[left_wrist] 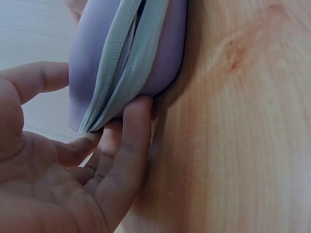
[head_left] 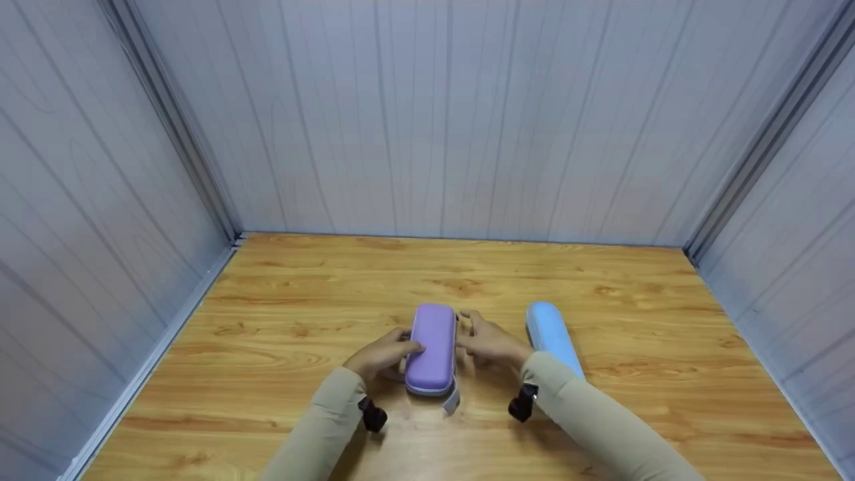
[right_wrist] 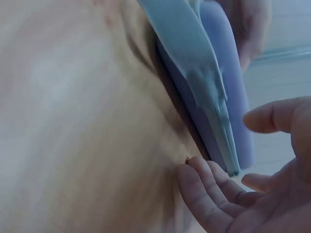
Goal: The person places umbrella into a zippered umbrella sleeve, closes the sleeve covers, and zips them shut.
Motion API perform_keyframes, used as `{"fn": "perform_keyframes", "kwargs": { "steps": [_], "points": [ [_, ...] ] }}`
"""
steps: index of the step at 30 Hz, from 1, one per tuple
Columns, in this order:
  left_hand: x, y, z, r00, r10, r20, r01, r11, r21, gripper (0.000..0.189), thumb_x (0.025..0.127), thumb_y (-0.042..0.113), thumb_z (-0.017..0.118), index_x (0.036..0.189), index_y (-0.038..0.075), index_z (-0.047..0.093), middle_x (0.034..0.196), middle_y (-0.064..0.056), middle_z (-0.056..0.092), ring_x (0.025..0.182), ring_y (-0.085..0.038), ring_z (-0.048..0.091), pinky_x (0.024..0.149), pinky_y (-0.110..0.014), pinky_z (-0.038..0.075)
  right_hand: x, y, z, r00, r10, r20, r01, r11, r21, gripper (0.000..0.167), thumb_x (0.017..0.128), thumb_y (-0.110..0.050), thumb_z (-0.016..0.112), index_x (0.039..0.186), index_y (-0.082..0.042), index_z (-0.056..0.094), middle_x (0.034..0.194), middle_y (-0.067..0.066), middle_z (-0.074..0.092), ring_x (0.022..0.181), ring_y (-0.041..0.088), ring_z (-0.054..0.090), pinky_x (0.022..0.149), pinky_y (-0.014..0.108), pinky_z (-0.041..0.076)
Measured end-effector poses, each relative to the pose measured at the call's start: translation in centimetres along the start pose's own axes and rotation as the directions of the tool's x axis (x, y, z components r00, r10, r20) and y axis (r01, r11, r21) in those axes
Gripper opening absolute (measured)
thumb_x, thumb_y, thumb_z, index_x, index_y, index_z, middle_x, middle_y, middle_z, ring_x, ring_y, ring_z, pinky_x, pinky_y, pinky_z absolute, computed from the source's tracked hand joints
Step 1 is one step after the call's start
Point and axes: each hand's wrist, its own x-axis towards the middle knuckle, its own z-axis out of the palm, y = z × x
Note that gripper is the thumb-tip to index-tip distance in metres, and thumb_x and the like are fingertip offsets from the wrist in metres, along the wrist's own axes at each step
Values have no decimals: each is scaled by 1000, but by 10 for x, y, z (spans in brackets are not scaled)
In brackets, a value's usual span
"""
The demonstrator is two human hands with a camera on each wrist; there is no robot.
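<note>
A purple zippered pencil case [head_left: 433,347] with grey zipper trim lies lengthwise between the two hands. My left hand [head_left: 382,354] holds its left side, thumb over the top shell and fingers at the lower edge. In the left wrist view the zipper bands [left_wrist: 127,58] part around a narrow dark gap. On the case's other side is my right hand [head_left: 493,341], fingers spread and thumb close to the shell. From the near right corner hangs a grey strap [head_left: 451,398], which looks large in the right wrist view.
To the right, partly behind the right forearm, lies a blue case [head_left: 553,334]. Both rest on a wood-grain tabletop [head_left: 307,294]. Pale panel walls [head_left: 441,133] enclose its back and both sides. A small black camera [head_left: 522,403] sits on the right wrist.
</note>
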Motion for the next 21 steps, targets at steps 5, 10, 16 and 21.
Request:
{"fn": "perform_keyframes", "kwargs": {
  "steps": [5, 10, 16, 21],
  "points": [
    [1, -1, 0, 1000, -11, 0, 11, 1000, -15, 69, 92, 24, 64, 149, -2, 35, 138, -24, 49, 114, -36, 59, 83, -49, 57, 12, -1, -5, 1000, 17, -19, -18, 997, -69, 59, 102, -17, 52, 155, -4, 29, 85, 14, 61, 61, 17, 51, 55, 30, 44],
    [1, -1, 0, 1000, -13, -1, 13, 1000, -21, 67, 93, 23, 64, 149, -1, 37, 138, -24, 49, 113, -36, 59, 83, -49, 57, 24, -1, -5, 999, 10, -32, -15, 984, -176, 48, 105, -19, 48, 149, -4, 39, 75, 7, 57, 58, 14, 49, 54, 27, 43],
    [0, -1, 1, 1000, -16, -4, 16, 1000, -23, 66, 93, 24, 64, 148, -1, 37, 139, -23, 48, 116, -37, 57, 83, -50, 57, 34, 0, -1, 994, -47, -99, 19, 964, -266, 35, 104, -18, 52, 134, 0, 53, 90, 10, 63, 64, 15, 54, 59, 29, 47],
    [0, -1, 0, 1000, -22, -7, 22, 1000, -21, 66, 93, 24, 64, 148, 0, 38, 140, -23, 48, 117, -37, 56, 83, -50, 57, 39, 1, 1, 983, -78, -168, 21, 948, -318, 26, 102, -16, 55, 122, 0, 62, 118, 17, 66, 103, 26, 62, 90, 44, 51]
  ]
}}
